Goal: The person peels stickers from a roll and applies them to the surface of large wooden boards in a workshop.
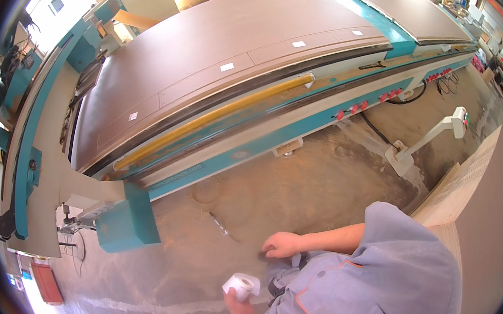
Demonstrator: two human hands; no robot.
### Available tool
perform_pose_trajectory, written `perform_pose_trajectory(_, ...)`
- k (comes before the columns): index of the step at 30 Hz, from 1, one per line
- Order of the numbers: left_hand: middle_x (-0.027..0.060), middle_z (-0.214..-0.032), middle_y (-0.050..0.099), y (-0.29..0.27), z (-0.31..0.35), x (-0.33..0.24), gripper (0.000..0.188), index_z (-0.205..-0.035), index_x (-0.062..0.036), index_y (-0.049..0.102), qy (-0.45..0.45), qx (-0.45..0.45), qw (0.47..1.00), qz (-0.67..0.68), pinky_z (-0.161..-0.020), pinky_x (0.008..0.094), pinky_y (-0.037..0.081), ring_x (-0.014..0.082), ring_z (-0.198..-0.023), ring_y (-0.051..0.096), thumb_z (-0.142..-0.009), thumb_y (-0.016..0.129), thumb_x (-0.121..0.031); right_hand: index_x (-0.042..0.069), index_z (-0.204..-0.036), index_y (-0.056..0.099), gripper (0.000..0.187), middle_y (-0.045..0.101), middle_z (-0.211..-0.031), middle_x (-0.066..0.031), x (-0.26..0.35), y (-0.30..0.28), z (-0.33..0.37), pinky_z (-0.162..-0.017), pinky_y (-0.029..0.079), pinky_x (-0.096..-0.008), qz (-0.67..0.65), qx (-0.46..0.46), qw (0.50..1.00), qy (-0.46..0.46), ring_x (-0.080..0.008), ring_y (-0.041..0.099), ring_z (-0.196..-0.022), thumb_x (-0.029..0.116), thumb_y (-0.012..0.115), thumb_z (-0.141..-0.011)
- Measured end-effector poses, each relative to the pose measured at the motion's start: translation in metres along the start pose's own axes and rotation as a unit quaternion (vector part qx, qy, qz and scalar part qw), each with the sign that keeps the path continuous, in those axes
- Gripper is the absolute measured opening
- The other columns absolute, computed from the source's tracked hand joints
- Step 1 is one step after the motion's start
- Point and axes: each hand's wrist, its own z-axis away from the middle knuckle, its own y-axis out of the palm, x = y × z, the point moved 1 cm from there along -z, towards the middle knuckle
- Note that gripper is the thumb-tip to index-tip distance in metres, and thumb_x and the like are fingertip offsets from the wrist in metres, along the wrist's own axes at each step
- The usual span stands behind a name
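— Far left first?

— Flat red case [45, 282] low on the dusty concrete floor [322, 182], close to the end of a teal-and-cream long-bed workshop machine [127, 224]. Wide brown flat panels [214, 38] across its bed, small white paper labels [227, 67] stuck on them, a long yellow rail [219, 114] along the near edge.

— Then toward the middle?

— Slim metal tool [219, 225] flat on the floor, alone, left of both hands and touched by neither.

— And the left hand?

— Left hand [237, 304] at the bottom edge, forearm up from below. Closed around a small white roll [240, 285]: fingers wrapped tight about its lower part, the roll's top and hollow core clear above the fist. Held in the air, off the floor, just beside the chest.

— The right hand?

— Right hand [282, 245] a little higher and further right, bare forearm out of a short sleeve. Knuckles up, fingers curled narrow and pointed down at the floor. Small dark thing [263, 256] right at the fingertips; touching or pinched, cannot tell.

— How far between the two hands?

— Near, not touching; roll below and left of the curled right hand.

— Further right?

— Grey-blue work shirt with orange trim [372, 290] across the lower right. Beyond it a white pedestal stand [429, 138] on the floor, a black cable [375, 129] nearby, and pale stacked boards [461, 183] at the right rim.
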Motion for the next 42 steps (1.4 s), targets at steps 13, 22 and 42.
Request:
perform_pose_trajectory(13, 0.0088, -0.100, 0.067, -0.067, 0.088, -0.123, 0.040, -0.123, -0.0047, 0.051, 0.201, 0.008, 0.979, -0.036, -0.048, 0.0276, 0.046, 0.0175, -0.077, 0.065, -0.100, 0.050, -0.038, 0.000, -0.098, 0.063, 0.026, 0.061, -0.087, -0.0103, 0.259, 0.097, 0.013, -0.072, 0.049, -0.0362, -0.046, -0.067, 0.964, -0.253, -0.0244, 0.059, -0.080, 0.018, 0.072, -0.080)
perform_pose_trajectory(22, 0.0125, -0.117, 0.063, -0.259, 0.198, -0.218, 0.072, -0.137, -0.0023, 0.041, 0.288, 0.047, 0.956, 0.016, -0.064, 0.0309, 0.056, 0.0207, -0.097, 0.066, -0.078, 0.078, -0.021, 0.002, -0.090, 0.062, 0.016, 0.057, -0.081, -0.0040, 0.419, 0.275, -0.025, -0.070, 0.044, -0.0288, -0.149, 0.046, 0.946, -0.285, -0.0129, 0.054, -0.074, 0.011, 0.072, -0.082)
perform_pose_trajectory(42, 0.0101, -0.094, 0.067, -0.594, 0.122, -0.377, 0.058, -0.124, 0.0023, 0.051, 0.267, -0.173, 0.948, 0.002, -0.055, 0.0252, 0.051, 0.0165, -0.072, 0.066, -0.075, 0.076, -0.017, 0.010, -0.104, 0.072, 0.037, 0.070, -0.110, -0.0055, 0.624, 0.522, -0.317, -0.090, 0.051, -0.0406, -0.025, 0.141, 0.844, -0.517, -0.0299, 0.060, -0.109, 0.005, 0.079, -0.069)
